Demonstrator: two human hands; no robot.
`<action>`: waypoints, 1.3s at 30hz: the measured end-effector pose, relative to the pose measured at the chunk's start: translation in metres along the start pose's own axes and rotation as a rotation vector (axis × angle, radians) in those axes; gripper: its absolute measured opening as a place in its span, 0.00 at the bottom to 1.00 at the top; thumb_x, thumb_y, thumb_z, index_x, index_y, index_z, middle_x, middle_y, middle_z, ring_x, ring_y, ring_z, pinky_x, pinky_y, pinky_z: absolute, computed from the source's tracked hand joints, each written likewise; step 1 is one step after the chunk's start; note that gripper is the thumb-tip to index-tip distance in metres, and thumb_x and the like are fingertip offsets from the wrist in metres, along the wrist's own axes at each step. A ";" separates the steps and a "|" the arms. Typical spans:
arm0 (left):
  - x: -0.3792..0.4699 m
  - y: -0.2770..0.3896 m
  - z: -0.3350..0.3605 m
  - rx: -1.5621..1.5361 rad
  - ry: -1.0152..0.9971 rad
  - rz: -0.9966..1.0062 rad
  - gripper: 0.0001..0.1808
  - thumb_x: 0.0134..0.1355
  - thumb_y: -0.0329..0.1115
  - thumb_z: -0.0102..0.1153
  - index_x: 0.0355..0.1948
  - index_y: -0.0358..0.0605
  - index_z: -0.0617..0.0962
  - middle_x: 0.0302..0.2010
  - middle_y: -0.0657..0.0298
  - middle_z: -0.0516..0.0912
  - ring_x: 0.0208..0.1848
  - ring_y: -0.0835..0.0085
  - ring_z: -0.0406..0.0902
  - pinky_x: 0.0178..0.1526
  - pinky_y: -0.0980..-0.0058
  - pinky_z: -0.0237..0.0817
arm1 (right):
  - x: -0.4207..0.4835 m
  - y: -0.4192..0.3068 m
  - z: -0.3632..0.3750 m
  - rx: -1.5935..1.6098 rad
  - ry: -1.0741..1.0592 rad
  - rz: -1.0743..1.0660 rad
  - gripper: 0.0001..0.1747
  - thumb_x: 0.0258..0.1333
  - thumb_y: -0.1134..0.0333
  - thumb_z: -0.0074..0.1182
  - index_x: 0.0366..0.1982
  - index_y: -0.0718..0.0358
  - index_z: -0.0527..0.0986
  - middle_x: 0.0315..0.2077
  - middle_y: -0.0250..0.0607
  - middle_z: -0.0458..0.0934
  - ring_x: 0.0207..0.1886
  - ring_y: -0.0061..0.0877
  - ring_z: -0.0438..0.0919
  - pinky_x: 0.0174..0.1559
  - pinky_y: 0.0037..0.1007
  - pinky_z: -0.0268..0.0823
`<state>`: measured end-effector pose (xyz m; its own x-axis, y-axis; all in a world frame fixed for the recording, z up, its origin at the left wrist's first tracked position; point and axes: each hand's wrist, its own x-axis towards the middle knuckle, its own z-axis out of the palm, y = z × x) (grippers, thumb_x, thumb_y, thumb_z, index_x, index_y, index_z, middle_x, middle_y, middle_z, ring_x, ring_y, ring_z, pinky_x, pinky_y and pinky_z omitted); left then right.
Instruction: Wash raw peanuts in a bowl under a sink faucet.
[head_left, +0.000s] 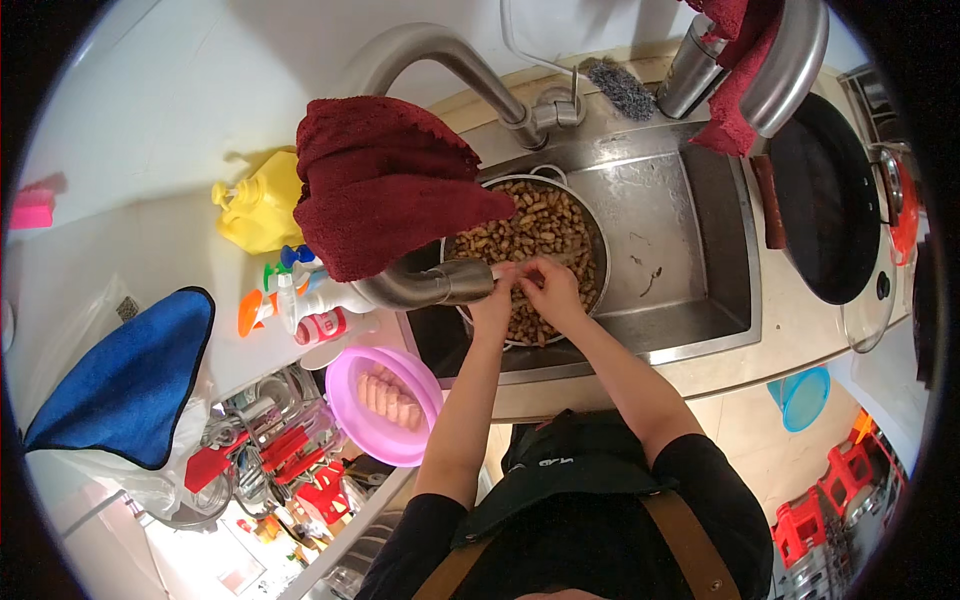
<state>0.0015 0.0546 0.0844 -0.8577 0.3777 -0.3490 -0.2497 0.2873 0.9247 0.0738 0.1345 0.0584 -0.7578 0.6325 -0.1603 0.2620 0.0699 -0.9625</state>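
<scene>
A round metal pot (605, 247) full of peanuts in their shells (555, 217) stands in the left part of a stainless steel sink (645, 217). Over the pot, my left hand (496, 300) is close to the end of a metal faucet spout (465, 283), its fingertips meeting those of my right hand (553, 292). Whether something small is between the fingertips cannot be made out. A dark red towel (382, 184) drapes over the spout and hides part of the pot.
A pink basin (427, 360) with pale pink food, spray bottles (289, 300) and a yellow pump jug (266, 202) lie left. A black frying pan (821, 202) and a glass lid (862, 330) are right. Another faucet (435, 37) arches behind the sink, near a grey scrubber (622, 90).
</scene>
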 end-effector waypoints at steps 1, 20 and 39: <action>-0.002 0.002 0.001 0.144 -0.021 0.038 0.05 0.51 0.24 0.50 0.29 0.36 0.75 0.30 0.60 0.78 0.34 0.73 0.73 0.40 0.76 0.63 | 0.000 0.000 -0.001 -0.061 0.016 0.007 0.08 0.40 0.71 0.54 0.26 0.65 0.71 0.24 0.42 0.73 0.27 0.35 0.74 0.30 0.30 0.66; -0.025 -0.008 -0.004 0.468 0.080 0.161 0.08 0.50 0.24 0.54 0.31 0.37 0.70 0.26 0.61 0.75 0.30 0.73 0.71 0.34 0.78 0.61 | -0.009 0.023 -0.021 -0.305 0.034 0.132 0.17 0.41 0.70 0.55 0.38 0.63 0.73 0.45 0.45 0.66 0.48 0.36 0.65 0.46 0.34 0.60; -0.031 -0.014 0.000 -0.027 -0.146 -0.131 0.19 0.54 0.23 0.49 0.47 0.35 0.62 0.35 0.57 0.78 0.37 0.75 0.73 0.42 0.80 0.62 | -0.017 0.007 -0.056 -0.381 -0.102 -0.251 0.04 0.39 0.73 0.53 0.23 0.61 0.73 0.27 0.39 0.68 0.36 0.35 0.67 0.39 0.35 0.58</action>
<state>0.0314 0.0388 0.0828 -0.7433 0.4629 -0.4830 -0.3686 0.3192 0.8731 0.1217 0.1675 0.0665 -0.8754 0.4825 0.0282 0.2496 0.5012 -0.8286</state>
